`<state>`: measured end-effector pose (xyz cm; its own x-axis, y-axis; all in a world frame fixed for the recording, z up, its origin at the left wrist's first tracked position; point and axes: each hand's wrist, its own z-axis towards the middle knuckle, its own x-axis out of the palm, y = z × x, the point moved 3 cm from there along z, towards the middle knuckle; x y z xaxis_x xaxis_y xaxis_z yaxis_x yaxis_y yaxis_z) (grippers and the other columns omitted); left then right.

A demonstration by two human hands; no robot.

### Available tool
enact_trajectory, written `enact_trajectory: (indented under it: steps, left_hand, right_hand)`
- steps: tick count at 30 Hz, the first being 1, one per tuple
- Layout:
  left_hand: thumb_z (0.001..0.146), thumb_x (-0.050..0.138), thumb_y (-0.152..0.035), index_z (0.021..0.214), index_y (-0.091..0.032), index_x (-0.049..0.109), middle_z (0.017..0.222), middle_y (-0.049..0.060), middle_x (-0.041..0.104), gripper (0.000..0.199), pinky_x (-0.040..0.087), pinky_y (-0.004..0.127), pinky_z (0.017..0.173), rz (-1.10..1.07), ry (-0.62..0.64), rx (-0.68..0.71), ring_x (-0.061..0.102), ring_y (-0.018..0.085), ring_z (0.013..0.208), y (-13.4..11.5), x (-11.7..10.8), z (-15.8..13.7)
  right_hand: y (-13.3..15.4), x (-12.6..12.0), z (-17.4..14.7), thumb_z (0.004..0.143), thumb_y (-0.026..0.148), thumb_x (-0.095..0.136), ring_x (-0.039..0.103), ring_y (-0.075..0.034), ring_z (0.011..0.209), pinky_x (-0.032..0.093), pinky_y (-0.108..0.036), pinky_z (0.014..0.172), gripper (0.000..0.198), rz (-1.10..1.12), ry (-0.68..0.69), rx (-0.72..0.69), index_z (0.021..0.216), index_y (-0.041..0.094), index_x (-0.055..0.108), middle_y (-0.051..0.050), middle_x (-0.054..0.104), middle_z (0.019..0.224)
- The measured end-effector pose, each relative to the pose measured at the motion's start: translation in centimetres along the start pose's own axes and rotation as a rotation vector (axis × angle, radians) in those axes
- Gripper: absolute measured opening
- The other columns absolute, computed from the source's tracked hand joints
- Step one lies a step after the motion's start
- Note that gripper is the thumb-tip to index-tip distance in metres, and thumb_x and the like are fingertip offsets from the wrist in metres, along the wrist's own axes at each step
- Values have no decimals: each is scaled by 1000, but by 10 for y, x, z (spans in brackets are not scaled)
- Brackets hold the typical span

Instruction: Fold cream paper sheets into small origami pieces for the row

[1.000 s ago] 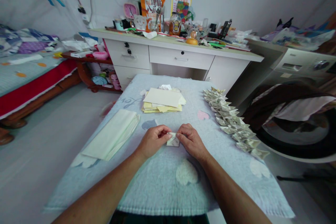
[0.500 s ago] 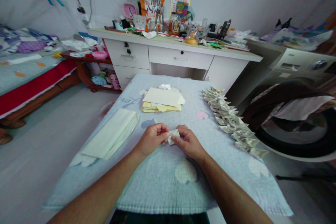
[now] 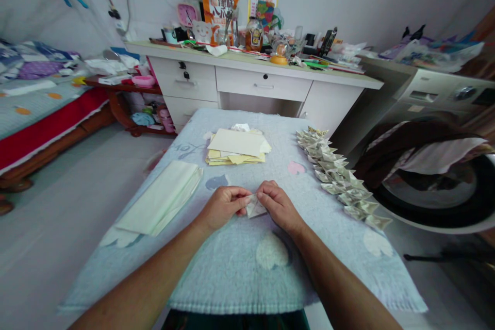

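A small folded piece of paper (image 3: 255, 208) sits between my two hands, over the near middle of the cloth-covered table. My left hand (image 3: 227, 205) pinches its left edge with thumb and fingers. On the other side, my right hand (image 3: 277, 203) is closed on the upper right part, hiding some of it. Rows of folded paper boats (image 3: 340, 175) run along the table's right side. Farther back lies a stack of cream and yellow paper (image 3: 236, 145). To the left rests a pile of long, pale green-white sheets (image 3: 160, 198).
The table bears a light blue patterned cloth (image 3: 216, 278). Behind it stands a white desk (image 3: 266, 85) crowded with a snack bag, jars and a pink clock. A washing machine (image 3: 433, 93) with its door open is at right, a bed (image 3: 50, 113) at left.
The folded paper has turned, and more of it shows below my fingers. My right fingers have shifted toward its upper edge. The whole view has moved slightly.
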<state>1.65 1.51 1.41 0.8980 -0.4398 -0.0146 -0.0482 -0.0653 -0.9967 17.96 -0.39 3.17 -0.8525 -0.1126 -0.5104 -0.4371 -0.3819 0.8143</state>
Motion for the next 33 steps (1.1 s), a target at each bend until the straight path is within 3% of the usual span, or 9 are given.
enact_trajectory:
  steps: [13, 20, 27, 33]
  left_hand:
    - [69, 71, -30, 83, -12, 67, 66, 1, 65, 23, 47, 22, 54, -20, 11, -24, 61, 11, 55, 4, 3, 0]
    - [70, 73, -33, 82, -12, 62, 63, 0, 64, 26, 47, 23, 53, -155, -116, 27, 58, 10, 53, 0, -5, 1]
    - [70, 73, -32, 79, -12, 61, 62, 0, 64, 24, 48, 23, 53, -184, -132, 10, 59, 11, 54, 2, -4, 1]
    - [71, 73, -31, 82, -12, 62, 62, 0, 65, 25, 47, 22, 53, -234, -155, 1, 58, 10, 53, 0, -5, -1]
  right_hand:
    - [0, 2, 3, 90, 30, 50, 49, -16, 76, 35, -31, 77, 28, -102, -80, -29, 65, 20, 58, 0, 54, 68]
    - [3, 8, 1, 89, 43, 53, 47, -17, 80, 36, -30, 75, 28, -120, 20, 11, 75, 19, 57, -1, 54, 75]
    - [3, 9, 3, 86, 32, 57, 46, -15, 72, 36, -28, 71, 21, -44, 38, -2, 70, 19, 56, 2, 49, 66]
    - [1, 11, 2, 83, 28, 60, 51, -16, 80, 38, -29, 77, 12, 11, 76, -1, 75, 20, 64, 0, 58, 75]
